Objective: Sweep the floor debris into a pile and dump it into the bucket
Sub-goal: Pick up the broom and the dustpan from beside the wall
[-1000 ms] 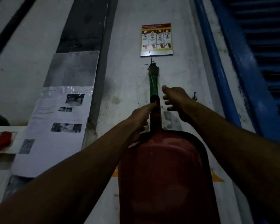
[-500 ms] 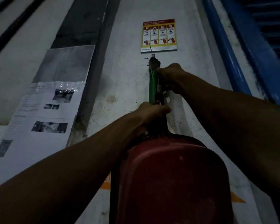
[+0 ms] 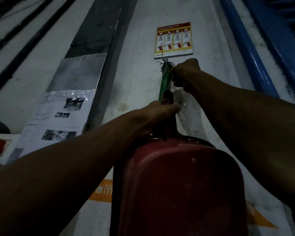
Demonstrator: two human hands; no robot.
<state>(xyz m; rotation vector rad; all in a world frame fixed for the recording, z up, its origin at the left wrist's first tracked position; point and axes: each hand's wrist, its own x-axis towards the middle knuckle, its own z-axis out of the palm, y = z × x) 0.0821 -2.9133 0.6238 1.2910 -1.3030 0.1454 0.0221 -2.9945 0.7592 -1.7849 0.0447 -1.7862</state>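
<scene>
A red dustpan point(image 3: 179, 189) hangs flat against the white wall, pan downward, filling the lower middle of the view. My left hand point(image 3: 160, 113) grips its dark handle just above the pan. Behind the dustpan handle a green broom handle point(image 3: 164, 80) runs up the wall to a hook with a thin string. My right hand point(image 3: 186, 72) is curled on the top of that green handle, by the string. No bucket or floor debris is in view.
A fire-extinguisher instruction sign point(image 3: 173, 40) is fixed to the wall just above the hook. Laminated paper notices point(image 3: 58, 114) hang to the left beside a dark vertical channel point(image 3: 99, 31). A blue metal frame point(image 3: 255, 53) runs along the right.
My right hand has gone from open beside the handles up to the top of the green handle and closed on it. My left hand has kept its hold on the dustpan handle.
</scene>
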